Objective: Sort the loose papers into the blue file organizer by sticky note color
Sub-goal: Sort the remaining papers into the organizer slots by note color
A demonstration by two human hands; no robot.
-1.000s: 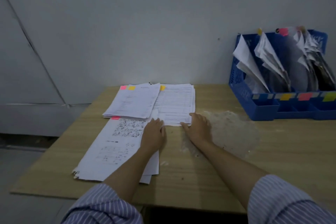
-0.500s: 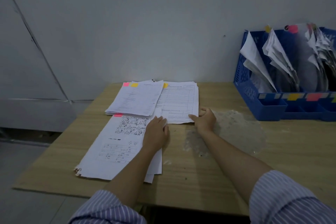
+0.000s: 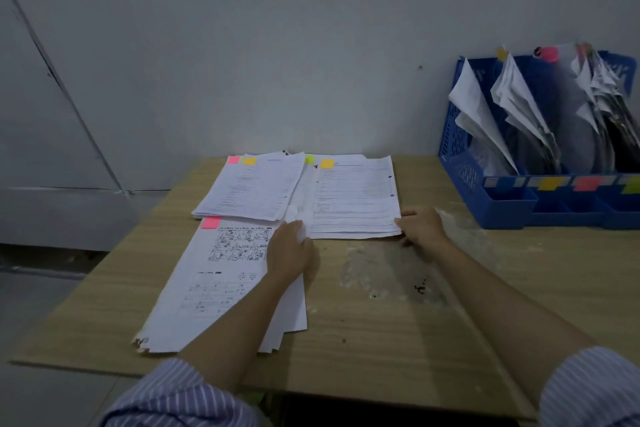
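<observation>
**Both hands at the form stack**

My right hand (image 3: 420, 226) pinches the near right corner of the thin, flat form stack (image 3: 353, 198), its long axis running away from me toward the wall. My left hand (image 3: 290, 251) lies flat, fingers loosely spread, on the cartoon worksheet (image 3: 214, 274). The ribbed plastic blue file organizer (image 3: 485, 191) stands far right on the woodgrain table (image 3: 381, 333).

- Organizer (image 3: 460, 163), right of frame: blue.
- Papers (image 3: 353, 198), centre: white, black print.
- Sticky notes (image 3: 233, 160), upper centre: pink, orange, green, yellow.
- Table (image 3: 381, 333): light wood grain.
- Sleeves (image 3: 180, 399), bottom: blue-white stripes.
</observation>
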